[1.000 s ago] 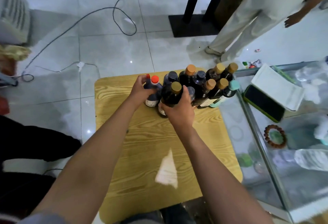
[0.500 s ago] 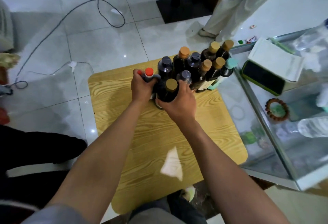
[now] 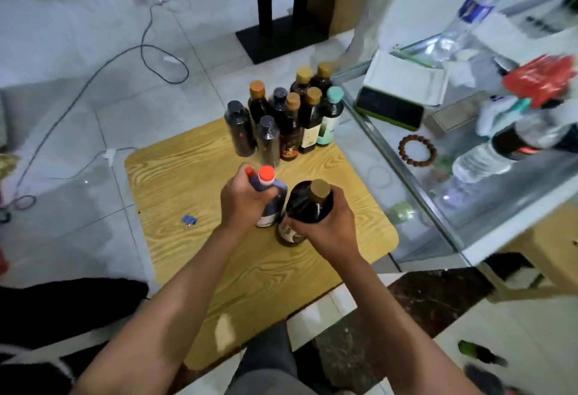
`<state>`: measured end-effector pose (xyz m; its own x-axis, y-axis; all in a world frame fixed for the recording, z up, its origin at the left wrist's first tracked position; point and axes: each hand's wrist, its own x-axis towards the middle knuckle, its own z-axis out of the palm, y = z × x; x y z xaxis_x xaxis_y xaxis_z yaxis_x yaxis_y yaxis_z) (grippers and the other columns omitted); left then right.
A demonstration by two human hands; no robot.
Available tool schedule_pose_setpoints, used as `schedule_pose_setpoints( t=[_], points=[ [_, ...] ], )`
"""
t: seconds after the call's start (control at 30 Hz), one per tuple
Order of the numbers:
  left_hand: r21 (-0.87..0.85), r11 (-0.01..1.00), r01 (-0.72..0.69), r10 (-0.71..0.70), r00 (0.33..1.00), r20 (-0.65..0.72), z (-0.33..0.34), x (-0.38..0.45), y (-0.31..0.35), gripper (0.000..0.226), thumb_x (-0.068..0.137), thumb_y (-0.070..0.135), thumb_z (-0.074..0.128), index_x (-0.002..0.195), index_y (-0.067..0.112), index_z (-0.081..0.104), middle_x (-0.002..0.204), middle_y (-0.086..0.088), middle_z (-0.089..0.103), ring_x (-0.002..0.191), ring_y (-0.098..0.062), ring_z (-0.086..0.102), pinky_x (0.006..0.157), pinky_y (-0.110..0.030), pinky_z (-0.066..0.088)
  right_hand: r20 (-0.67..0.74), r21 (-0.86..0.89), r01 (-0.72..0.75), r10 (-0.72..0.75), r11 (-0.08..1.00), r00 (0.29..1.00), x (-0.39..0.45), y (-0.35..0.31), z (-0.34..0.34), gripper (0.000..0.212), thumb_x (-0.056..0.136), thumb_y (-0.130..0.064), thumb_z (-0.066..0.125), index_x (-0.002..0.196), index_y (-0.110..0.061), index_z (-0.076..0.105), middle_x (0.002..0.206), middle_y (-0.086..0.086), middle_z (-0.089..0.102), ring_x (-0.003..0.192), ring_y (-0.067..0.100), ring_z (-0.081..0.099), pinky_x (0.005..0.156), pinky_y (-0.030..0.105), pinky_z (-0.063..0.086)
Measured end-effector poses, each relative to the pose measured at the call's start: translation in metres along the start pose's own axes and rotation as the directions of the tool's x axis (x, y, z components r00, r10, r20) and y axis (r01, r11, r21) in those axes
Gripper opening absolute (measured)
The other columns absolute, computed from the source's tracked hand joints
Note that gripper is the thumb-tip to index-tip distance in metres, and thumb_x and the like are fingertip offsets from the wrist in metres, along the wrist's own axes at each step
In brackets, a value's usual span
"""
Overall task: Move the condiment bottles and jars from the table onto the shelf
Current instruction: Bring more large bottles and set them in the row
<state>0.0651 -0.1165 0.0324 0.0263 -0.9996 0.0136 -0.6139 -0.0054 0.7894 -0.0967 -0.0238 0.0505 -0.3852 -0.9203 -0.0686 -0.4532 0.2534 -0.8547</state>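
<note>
1. Left hand [image 3: 242, 200] grasps a dark bottle with a red-orange cap [image 3: 269, 196] round its neck and shoulder, fingers curled; a second red cap shows behind the knuckles.
2. Right hand [image 3: 328, 225] grasps a dark glass bottle with a gold cap [image 3: 308, 206], fingers wrapped round its body.
3. Both bottles are over the middle of the light wood-grain table [image 3: 194, 194], touching each other.
4. Cluster of remaining dark bottles [image 3: 281, 119] stands at the table's far edge, well apart from the hands.
5. Glass shelf [image 3: 416, 188] sits right of the table.
6. Small blue clip [image 3: 189, 220] lies left of the hands.

A matt wood-grain table [image 3: 175, 175], glossy dark bottles [image 3: 309, 206] with shrink-wrapped necks, a glass-topped metal-framed shelf [image 3: 416, 188] and polished floor tiles [image 3: 93, 34] were shown.
</note>
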Motion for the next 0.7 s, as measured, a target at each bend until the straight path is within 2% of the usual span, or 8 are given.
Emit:
schedule_pose_setpoints(
  t=[0.1, 0.23, 0.37, 0.5, 0.63, 0.7],
  points=[
    [0.038, 0.998, -0.051, 0.048, 0.996, 0.072, 0.025, -0.037, 0.042, 0.049, 0.053, 0.066, 0.066, 0.081, 0.029, 0.05, 0.072, 0.014, 0.059, 0.067, -0.011, 0.056, 0.057, -0.032, 0.044, -0.043, 0.08, -0.04, 0.044, 0.996, 0.998, -0.025, 0.015, -0.058, 0.073, 0.05, -0.041, 0.091, 0.108, -0.039, 0.047, 0.098, -0.027, 0.059, 0.093, -0.018, 0.055, 0.067, 0.0, 0.042],
    [0.065, 0.978, -0.198, 0.188, 0.973, 0.136, 0.065, -0.091, 0.107, 0.052, 0.05, 0.069, 0.062, 0.082, 0.029, 0.051, 0.074, 0.01, 0.057, 0.071, -0.02, 0.057, 0.058, -0.031, 0.04, -0.131, 0.203, -0.054, 0.082, 0.978, 0.988, -0.062, 0.04, -0.146, 0.062, 0.05, -0.02, 0.094, 0.095, -0.036, 0.055, 0.089, -0.021, 0.067, 0.082, -0.014, 0.061, 0.067, 0.002, 0.043],
    [0.005, 0.956, -0.293, 0.284, 0.93, 0.231, 0.113, -0.156, 0.183, 0.053, 0.05, 0.067, 0.06, 0.083, 0.026, 0.054, 0.074, 0.011, 0.056, 0.073, -0.021, 0.058, 0.06, -0.031, 0.041, -0.29, 0.259, -0.026, 0.104, 0.966, 0.951, -0.119, 0.062, -0.241, 0.063, 0.045, -0.03, 0.092, 0.101, -0.031, 0.062, 0.087, -0.023, 0.069, 0.081, -0.009, 0.064, 0.067, 0.004, 0.045],
    [-0.063, 0.913, -0.403, 0.399, 0.849, 0.347, 0.166, -0.225, 0.265, 0.042, 0.056, 0.058, 0.07, 0.079, 0.029, 0.051, 0.067, 0.016, 0.05, 0.069, -0.017, 0.052, 0.061, -0.028, 0.036, -0.46, 0.272, 0.009, 0.122, 0.962, 0.88, -0.18, 0.085, -0.339, 0.06, 0.046, -0.037, 0.091, 0.099, -0.027, 0.065, 0.089, -0.014, 0.072, 0.082, -0.001, 0.067, 0.072, 0.013, 0.05],
    [-0.18, 0.873, -0.454, 0.481, 0.738, 0.473, 0.217, -0.307, 0.348, 0.061, 0.048, 0.069, 0.059, 0.082, 0.018, 0.064, 0.076, 0.003, 0.068, 0.072, -0.019, 0.063, 0.064, -0.036, 0.052, -0.633, 0.283, 0.048, 0.149, 0.958, 0.76, -0.246, 0.109, -0.431, 0.058, 0.05, -0.04, 0.09, 0.102, -0.031, 0.067, 0.095, -0.014, 0.073, 0.089, -0.002, 0.068, 0.079, 0.015, 0.052],
    [-0.25, 0.853, -0.459, 0.519, 0.689, 0.506, 0.238, -0.346, 0.383, 0.054, 0.046, 0.068, 0.059, 0.077, 0.023, 0.062, 0.07, 0.01, 0.065, 0.068, -0.009, 0.062, 0.058, -0.03, 0.049, -0.705, 0.293, 0.081, 0.158, 0.953, 0.692, -0.275, 0.122, -0.47, 0.058, 0.05, -0.039, 0.091, 0.103, -0.029, 0.068, 0.096, -0.011, 0.074, 0.09, 0.003, 0.07, 0.079, 0.022, 0.055]
  ],
)
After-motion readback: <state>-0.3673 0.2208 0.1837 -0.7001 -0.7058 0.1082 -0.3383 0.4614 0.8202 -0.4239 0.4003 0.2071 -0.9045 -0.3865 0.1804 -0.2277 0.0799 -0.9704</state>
